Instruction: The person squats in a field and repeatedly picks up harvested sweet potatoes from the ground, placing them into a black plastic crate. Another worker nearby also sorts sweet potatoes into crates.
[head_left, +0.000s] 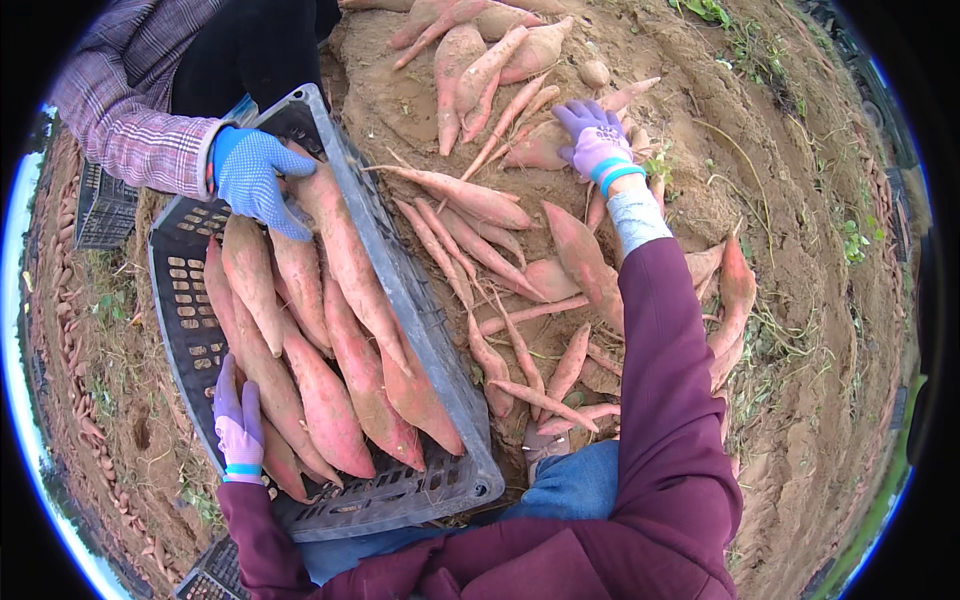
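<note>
My left hand (240, 427), in a purple glove, lies inside the left side of a black plastic crate (420, 300), against the sweet potatoes (322, 405) in it. Whether it grips one is hidden. My right hand (596, 139), also gloved in purple, reaches out over the ground and touches a sweet potato (536, 146) in a loose pile. Its fingertips are partly hidden, so a grip cannot be told. Another person's hand (259, 176), in a blue dotted glove, is on a long sweet potato (349, 255) at the crate's far end.
Loose sweet potatoes (480, 199) of mixed sizes lie on the sandy soil right of the crate. More are heaped (480, 67) farther off. Other black crates stand at the left (105, 206) and lower left (214, 574). My shoe (544, 446) is beside the pile.
</note>
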